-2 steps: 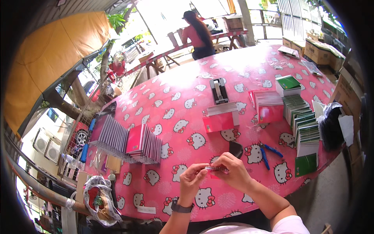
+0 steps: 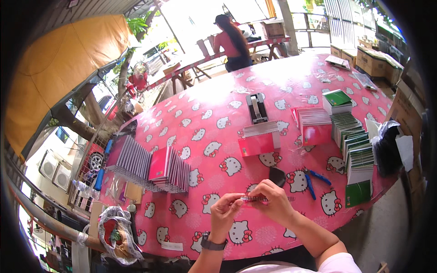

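At the lower centre of the head view, the left hand [image 2: 225, 208] pinches the left end of a thin spiral coil [image 2: 256, 199] between thumb and fingertips, a dark watch [image 2: 213, 242] on its wrist. The right hand [image 2: 276, 203] curls over the coil from above, fingers drawn close on it – its middle is partly hidden, and some loops show to the right of the knuckles. Just above the right hand lies a dark, rounded object [image 2: 276, 176], its kind unclear; right of it, blue-handled pliers [image 2: 311, 185] rest on the pink cat-print tablecloth [image 2: 200, 175]. Red spiral notebooks stand in rows at centre left [image 2: 169, 169] and above the hands [image 2: 258, 144]. Green notebooks [image 2: 358, 193] run down the right side – near a black bundle [image 2: 387, 150]. At upper centre, another person [image 2: 233, 43] is beside a farther table [image 2: 195, 63].
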`<state>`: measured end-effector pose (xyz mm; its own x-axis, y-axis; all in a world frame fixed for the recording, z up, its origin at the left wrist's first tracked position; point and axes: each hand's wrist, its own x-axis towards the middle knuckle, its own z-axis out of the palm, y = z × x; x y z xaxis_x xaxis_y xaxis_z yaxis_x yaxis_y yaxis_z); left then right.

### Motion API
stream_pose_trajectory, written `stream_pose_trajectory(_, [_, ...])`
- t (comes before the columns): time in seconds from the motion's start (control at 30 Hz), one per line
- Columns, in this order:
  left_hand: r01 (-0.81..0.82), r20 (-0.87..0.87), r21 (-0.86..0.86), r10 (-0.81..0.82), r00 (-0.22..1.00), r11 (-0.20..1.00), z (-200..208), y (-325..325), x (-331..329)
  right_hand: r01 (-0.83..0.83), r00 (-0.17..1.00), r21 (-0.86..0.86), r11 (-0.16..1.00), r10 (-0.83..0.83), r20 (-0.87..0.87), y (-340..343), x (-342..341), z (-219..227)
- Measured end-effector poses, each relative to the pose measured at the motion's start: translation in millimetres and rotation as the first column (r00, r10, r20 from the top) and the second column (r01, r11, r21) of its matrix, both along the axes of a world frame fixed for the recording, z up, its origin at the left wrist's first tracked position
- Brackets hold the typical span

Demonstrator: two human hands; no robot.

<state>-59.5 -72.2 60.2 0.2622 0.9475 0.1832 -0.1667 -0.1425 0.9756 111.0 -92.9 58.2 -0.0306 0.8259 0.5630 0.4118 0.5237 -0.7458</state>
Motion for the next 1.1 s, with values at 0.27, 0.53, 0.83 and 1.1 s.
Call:
stream_pose_trajectory(0.27, [-0.040, -0.005, -0.032, 0.040, 0.999, 0.999, -11, 4, -12, -0.057, 0.998, -0.024, 0.998, 0.057, 0.000, 1, -10, 4])
stream_pose_trajectory(0.53, [0.018, 0.072, -0.137, -0.008, 0.997, 0.990, -18, 4, -22, -0.002, 0.990, 0.062, 0.998, -0.007, 0.144, 0, -16, -9])
stream_pose_trajectory(0.83, [-0.072, -0.001, -0.082, 0.072, 0.997, 0.994, -16, 0, -25, -0.056, 0.996, 0.034, 0.998, 0.058, -0.071, -3, -23, 0])
stream_pose_trajectory(1.1, [-0.095, -0.056, -0.050, 0.093, 0.994, 0.994, -10, -2, -19, -0.095, 0.983, 0.020, 0.995, 0.097, -0.156, -1, -22, -3])
